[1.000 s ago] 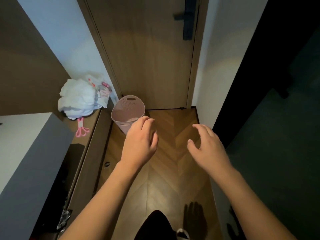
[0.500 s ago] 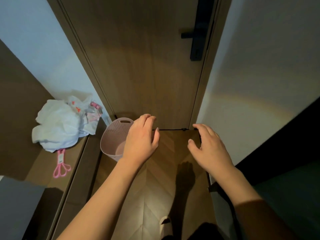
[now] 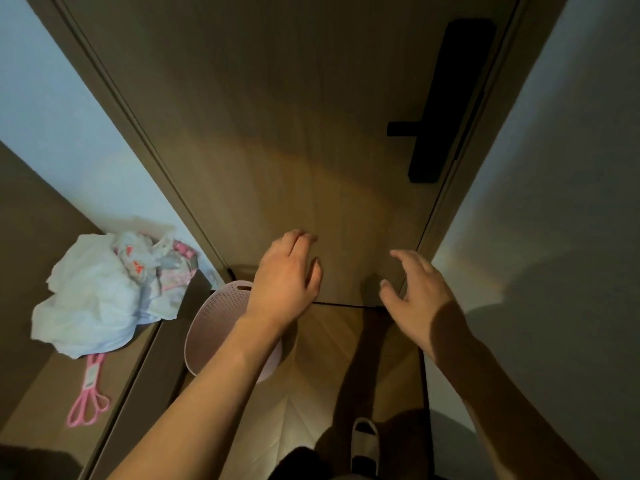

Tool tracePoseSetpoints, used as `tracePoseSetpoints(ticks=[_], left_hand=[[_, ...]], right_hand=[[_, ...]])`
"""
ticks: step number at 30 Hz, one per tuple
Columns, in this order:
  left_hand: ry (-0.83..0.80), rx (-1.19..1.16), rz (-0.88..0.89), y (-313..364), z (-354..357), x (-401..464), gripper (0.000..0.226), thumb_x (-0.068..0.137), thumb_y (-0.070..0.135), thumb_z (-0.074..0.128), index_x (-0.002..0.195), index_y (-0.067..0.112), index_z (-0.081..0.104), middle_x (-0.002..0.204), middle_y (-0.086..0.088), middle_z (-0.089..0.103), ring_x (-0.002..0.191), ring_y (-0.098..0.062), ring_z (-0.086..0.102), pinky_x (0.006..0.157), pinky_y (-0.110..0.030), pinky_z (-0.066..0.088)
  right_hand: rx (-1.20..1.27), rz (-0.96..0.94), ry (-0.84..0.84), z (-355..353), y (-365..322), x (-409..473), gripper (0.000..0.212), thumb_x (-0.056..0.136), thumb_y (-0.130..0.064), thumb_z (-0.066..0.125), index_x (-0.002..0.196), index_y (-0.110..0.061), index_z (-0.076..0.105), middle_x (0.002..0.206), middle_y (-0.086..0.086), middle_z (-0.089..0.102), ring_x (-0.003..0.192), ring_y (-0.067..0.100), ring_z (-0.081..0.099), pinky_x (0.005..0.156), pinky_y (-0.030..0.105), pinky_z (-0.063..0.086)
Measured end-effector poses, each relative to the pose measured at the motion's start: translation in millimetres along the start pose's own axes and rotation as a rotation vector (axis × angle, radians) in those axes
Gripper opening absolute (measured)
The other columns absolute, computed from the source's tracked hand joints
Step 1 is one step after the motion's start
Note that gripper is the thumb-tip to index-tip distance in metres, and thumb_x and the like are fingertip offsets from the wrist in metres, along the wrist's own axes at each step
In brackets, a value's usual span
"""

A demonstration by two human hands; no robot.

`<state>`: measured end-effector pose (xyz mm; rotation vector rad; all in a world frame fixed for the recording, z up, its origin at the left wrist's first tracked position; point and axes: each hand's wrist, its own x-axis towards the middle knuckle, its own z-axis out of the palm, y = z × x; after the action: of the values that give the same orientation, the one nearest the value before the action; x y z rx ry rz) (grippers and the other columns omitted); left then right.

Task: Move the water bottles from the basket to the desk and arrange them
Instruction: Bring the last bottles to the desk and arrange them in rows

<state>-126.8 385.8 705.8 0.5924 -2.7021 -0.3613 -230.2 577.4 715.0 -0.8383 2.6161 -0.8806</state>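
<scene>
Head view: both hands, left hand and right hand, fingers spread, empty, over floor before door. Pink basket on floor under left forearm; bottles not visible. Step judged: approach. Next: reach down into basket.

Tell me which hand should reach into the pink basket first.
Left. The left hand hangs open right above the pink perforated plastic basket on the floor, its forearm crossing the rim. The right hand, also open, is off toward the wall, away from the basket.
</scene>
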Motion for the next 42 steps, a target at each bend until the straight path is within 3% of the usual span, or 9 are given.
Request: tracePoseSetpoints(ticks=[2, 5, 11, 17, 24, 29, 34, 39, 42], left_hand=[[0.026, -0.015, -0.049, -9.2, 4.4, 26.5, 0.04, 0.096, 0.028, 0.053, 0.133, 0.013, 0.055, 0.131, -0.005, 0.055, 0.118, -0.019, 0.053, 0.101, -0.03, 0.043], [0.021, -0.018, -0.098, -29.2, 8.4, 49.5, 0.038, 0.096, 0.026, 0.053, 0.131, 0.011, 0.056, 0.13, -0.006, 0.056, 0.116, -0.02, 0.055, 0.1, -0.031, 0.043], [0.037, -0.007, -0.253, -95.1, 12.3, 86.1, 0.038, 0.098, 0.028, 0.052, 0.133, 0.013, 0.056, 0.134, -0.006, 0.055, 0.12, -0.019, 0.054, 0.102, -0.03, 0.043], [0.136, -0.046, -0.391, -178.9, -3.1, 107.2, 0.035, 0.096, 0.023, 0.054, 0.128, 0.009, 0.058, 0.128, -0.009, 0.058, 0.115, -0.025, 0.057, 0.098, -0.036, 0.046], [0.203, -0.049, -0.6, -252.1, -8.3, 95.1, 0.034, 0.093, 0.019, 0.057, 0.125, 0.008, 0.059, 0.123, -0.01, 0.058, 0.109, -0.028, 0.056, 0.093, -0.036, 0.045], [0.204, -0.034, -0.769, -285.0, -7.0, 69.2, 0.032, 0.093, 0.021, 0.057, 0.123, 0.01, 0.058, 0.119, -0.009, 0.059, 0.105, -0.028, 0.057, 0.087, -0.036, 0.047], [0.146, -0.037, -0.977, -303.5, -3.5, 42.3, 0.043, 0.088, 0.034, 0.045, 0.121, 0.011, 0.058, 0.117, -0.008, 0.058, 0.104, -0.029, 0.059, 0.087, -0.041, 0.051], [0.001, -0.01, -1.132, -344.3, 36.4, 10.3, 0.037, 0.091, 0.027, 0.055, 0.124, 0.012, 0.058, 0.12, -0.009, 0.056, 0.107, -0.03, 0.057, 0.092, -0.041, 0.049], [-0.113, -0.065, -1.217, -381.4, 83.7, -12.7, 0.038, 0.095, 0.03, 0.054, 0.129, 0.014, 0.056, 0.124, -0.008, 0.054, 0.112, -0.028, 0.055, 0.094, -0.039, 0.048]], right_hand=[[0.0, -0.011, -0.025, 1.8, -3.4, 34.3, 0.057, 0.096, -0.036, 0.056, 0.148, -0.026, 0.035, 0.152, -0.007, 0.036, 0.119, 0.017, 0.054, 0.098, 0.029, 0.047], [-0.009, -0.082, -0.048, 13.2, -12.1, 77.8, 0.055, 0.096, -0.035, 0.056, 0.146, -0.022, 0.039, 0.149, -0.005, 0.041, 0.12, 0.015, 0.053, 0.093, 0.022, 0.042], [-0.044, -0.172, -0.148, 57.0, -55.4, 164.9, 0.056, 0.093, -0.038, 0.06, 0.145, -0.026, 0.041, 0.146, -0.006, 0.045, 0.107, 0.011, 0.06, 0.087, 0.031, 0.055], [-0.131, -0.298, -0.23, 105.9, -130.9, 232.4, 0.057, 0.093, -0.034, 0.063, 0.146, -0.024, 0.043, 0.148, -0.002, 0.046, 0.124, 0.014, 0.053, 0.097, 0.032, 0.051], [-0.156, -0.464, -0.366, 165.6, -193.4, 276.7, 0.057, 0.092, -0.028, 0.065, 0.145, -0.022, 0.044, 0.147, 0.001, 0.046, 0.122, 0.015, 0.055, 0.097, 0.031, 0.052], [-0.21, -0.623, -0.505, 213.6, -220.8, 297.7, 0.055, 0.094, -0.029, 0.062, 0.145, -0.021, 0.043, 0.148, -0.002, 0.046, 0.13, 0.014, 0.047, 0.098, 0.022, 0.037], [-0.268, -0.8, -0.678, 261.7, -243.1, 311.1, 0.053, 0.094, -0.029, 0.059, 0.144, -0.021, 0.043, 0.148, -0.003, 0.044, 0.133, 0.017, 0.045, 0.104, 0.029, 0.038], [-0.369, -0.912, -0.844, 341.4, -242.1, 328.8, 0.051, 0.093, -0.031, 0.058, 0.14, -0.021, 0.043, 0.144, -0.003, 0.046, 0.128, 0.018, 0.048, 0.101, 0.031, 0.044], [-0.477, -0.887, -0.932, 408.1, -218.5, 332.5, 0.054, 0.091, -0.034, 0.058, 0.141, -0.02, 0.042, 0.143, 0.001, 0.047, 0.125, 0.021, 0.051, 0.098, 0.035, 0.049]])
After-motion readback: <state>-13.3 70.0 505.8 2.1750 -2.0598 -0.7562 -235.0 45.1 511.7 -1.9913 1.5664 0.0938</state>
